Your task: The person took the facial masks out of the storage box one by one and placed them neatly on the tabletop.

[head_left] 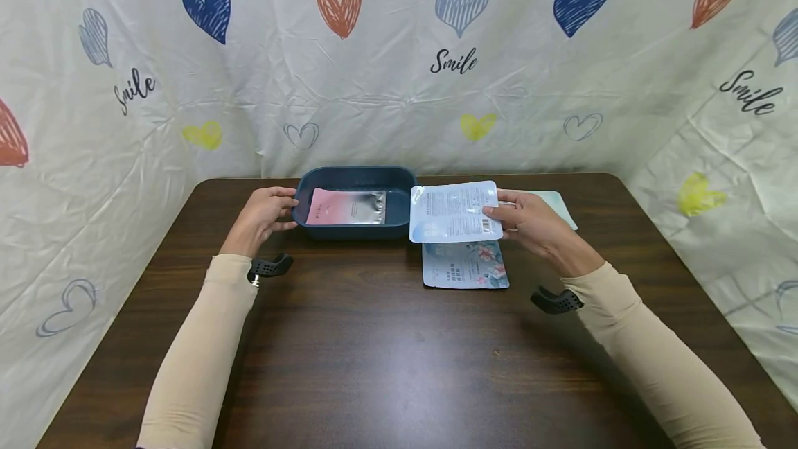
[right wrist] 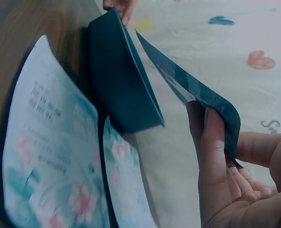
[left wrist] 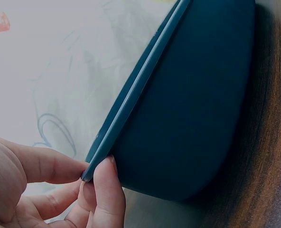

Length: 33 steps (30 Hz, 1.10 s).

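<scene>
My left hand (head_left: 263, 217) pinches the left rim of a dark blue oval basin (head_left: 355, 231) at the table's far edge. Inside the basin lies a pink and silver sachet (head_left: 343, 207). Close up in the left wrist view, thumb and fingers (left wrist: 109, 185) grip the basin's rim. My right hand (head_left: 530, 220) holds a pale blue sachet (head_left: 455, 213) by its right edge, printed side up, overlapping the basin's right end. Below it on the table lies a flowered sheet-mask sachet (head_left: 464, 265). In the right wrist view the held sachet (right wrist: 202, 90) is raised, seen nearly edge-on.
Behind my right hand a pale green sachet (head_left: 553, 204) lies on the table, partly hidden. The brown wooden table (head_left: 386, 352) extends toward me. A white cloth (head_left: 386, 130) with hearts and "Smile" prints hangs right behind and along both sides.
</scene>
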Motion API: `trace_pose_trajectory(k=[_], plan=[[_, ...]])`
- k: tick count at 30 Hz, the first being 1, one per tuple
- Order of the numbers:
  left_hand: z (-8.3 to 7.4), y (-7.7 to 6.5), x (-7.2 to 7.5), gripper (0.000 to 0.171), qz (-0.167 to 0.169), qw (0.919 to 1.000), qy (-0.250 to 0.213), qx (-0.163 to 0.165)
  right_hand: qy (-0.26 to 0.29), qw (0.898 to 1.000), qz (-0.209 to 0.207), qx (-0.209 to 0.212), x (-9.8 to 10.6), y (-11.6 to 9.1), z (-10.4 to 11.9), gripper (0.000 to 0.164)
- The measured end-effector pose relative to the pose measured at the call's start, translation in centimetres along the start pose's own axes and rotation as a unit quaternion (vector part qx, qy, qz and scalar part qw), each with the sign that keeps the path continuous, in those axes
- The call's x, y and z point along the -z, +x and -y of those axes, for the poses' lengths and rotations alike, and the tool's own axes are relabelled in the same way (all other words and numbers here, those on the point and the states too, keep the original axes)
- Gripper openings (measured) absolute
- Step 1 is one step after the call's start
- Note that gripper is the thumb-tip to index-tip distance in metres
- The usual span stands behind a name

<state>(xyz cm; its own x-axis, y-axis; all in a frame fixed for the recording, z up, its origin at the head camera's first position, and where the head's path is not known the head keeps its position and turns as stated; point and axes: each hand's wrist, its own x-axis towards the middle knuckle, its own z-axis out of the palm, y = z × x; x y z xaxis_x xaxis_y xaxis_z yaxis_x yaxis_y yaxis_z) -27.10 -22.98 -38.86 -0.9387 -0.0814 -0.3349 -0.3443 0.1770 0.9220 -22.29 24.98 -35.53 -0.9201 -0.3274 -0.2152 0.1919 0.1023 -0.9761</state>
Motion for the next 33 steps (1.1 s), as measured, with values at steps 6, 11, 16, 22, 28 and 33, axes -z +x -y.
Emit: trace_pose_trajectory(k=[6, 11, 16, 22, 28, 33], plan=[[0.0, 0.1, 0.0, 0.044, -0.002, 1.0, -0.002, -0.001, 0.003, 1.0, -0.007, -0.01, 1.8, -1.5, -0.7, 0.053], [0.0, 0.0, 0.1, 0.043, -0.005, 1.0, 0.001, 0.0, -0.006, 0.999, -0.023, -0.023, 3.4, -2.7, -1.5, 0.052], [0.1, 0.1, 0.1, 0.042, -0.006, 1.0, 0.001, 0.002, -0.018, 0.999, -0.036, -0.036, 5.1, -3.9, -2.3, 0.059], [0.1, 0.0, 0.1, 0.044, -0.003, 1.0, 0.001, 0.001, -0.029, 0.997, -0.052, -0.056, 7.1, -5.3, -3.2, 0.062], [0.0, 0.0, 0.1, 0.044, -0.002, 1.0, 0.003, 0.0, -0.01, 0.997, -0.06, -0.055, 9.0, -6.4, -4.2, 0.039], [0.1, 0.1, 0.1, 0.044, -0.001, 1.0, -0.001, 0.001, -0.004, 0.997, -0.061, -0.051, 10.6, -7.2, -5.0, 0.014]])
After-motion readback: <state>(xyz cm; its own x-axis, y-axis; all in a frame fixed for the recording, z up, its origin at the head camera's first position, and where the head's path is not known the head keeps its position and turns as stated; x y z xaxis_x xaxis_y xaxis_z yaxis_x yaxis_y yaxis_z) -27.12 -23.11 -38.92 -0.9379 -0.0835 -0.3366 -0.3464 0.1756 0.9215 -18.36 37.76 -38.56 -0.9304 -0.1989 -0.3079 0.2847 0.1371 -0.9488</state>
